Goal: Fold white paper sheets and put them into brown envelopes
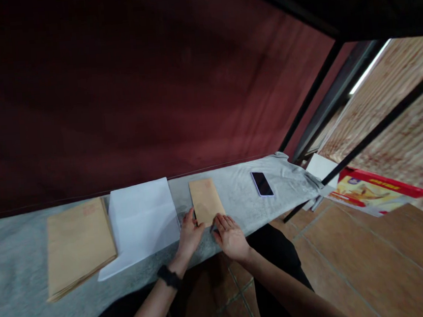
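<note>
Cloth (235, 181) in pale grey, dark red backdrop (162, 108), tiled floor (342, 260), both hands (191, 236) (232, 238) holding brown envelope (205, 198) by its near end

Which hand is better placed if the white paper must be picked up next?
Probably the left hand: it is close to the right edge of the white paper, while the right hand is farther off, at the near right corner of the small brown envelope.

Along the desk (234, 186), left to right, I see an envelope stack (80, 244), paper (142, 219), another envelope (204, 198) and a phone (262, 183); beyond its right end sits what looks like a box (375, 191).
</note>
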The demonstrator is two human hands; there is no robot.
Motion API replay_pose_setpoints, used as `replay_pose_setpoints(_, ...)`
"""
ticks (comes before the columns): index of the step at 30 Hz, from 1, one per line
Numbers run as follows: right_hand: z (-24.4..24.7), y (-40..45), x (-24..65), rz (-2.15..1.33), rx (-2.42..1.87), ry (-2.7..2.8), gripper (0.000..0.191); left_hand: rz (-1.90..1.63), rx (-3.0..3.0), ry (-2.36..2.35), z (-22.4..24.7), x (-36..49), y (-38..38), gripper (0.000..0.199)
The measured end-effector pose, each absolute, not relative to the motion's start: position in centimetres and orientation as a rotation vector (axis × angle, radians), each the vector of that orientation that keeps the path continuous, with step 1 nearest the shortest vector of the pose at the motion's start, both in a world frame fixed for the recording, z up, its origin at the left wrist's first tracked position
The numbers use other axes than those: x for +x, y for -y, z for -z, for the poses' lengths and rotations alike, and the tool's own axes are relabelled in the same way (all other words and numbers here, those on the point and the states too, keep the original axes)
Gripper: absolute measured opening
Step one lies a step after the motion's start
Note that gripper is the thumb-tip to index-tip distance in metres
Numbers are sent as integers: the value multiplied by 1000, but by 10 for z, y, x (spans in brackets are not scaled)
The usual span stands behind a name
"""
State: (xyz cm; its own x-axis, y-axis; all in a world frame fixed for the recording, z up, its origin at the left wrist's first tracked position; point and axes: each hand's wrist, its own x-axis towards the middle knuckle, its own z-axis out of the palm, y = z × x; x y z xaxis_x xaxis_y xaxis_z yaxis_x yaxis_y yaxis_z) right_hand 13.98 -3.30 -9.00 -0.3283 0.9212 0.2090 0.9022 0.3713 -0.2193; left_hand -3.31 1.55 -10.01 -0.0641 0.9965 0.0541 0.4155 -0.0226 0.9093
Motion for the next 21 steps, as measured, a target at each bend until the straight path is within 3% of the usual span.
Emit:
replay_pose_setpoints(4, 83, 26, 130, -71, -1699, 2341, 50, -1082, 1223, -1465, 95, -33, -21, 80)
replay_pose_setpoints(8, 74, 16, 129, -136, -1770, 2233, 49, -1143, 1068, -1246, 70, -26, -15, 67)
replay_pose_setpoints(12, 66, -3, 146, -547, -1693, 1680, 34, -1169, 898, -1003, 44, -23, -11, 62)
replay_pose_setpoints(16, 72, -17, 162, -828, -1560, 1233, 37, -1150, 956, -1108, 47, -22, -15, 57)
replay_pose_setpoints(21, 95, -12, 158, -1129, -1352, 874, 31, -1038, 977, -1156, 71, -7, -18, 77)
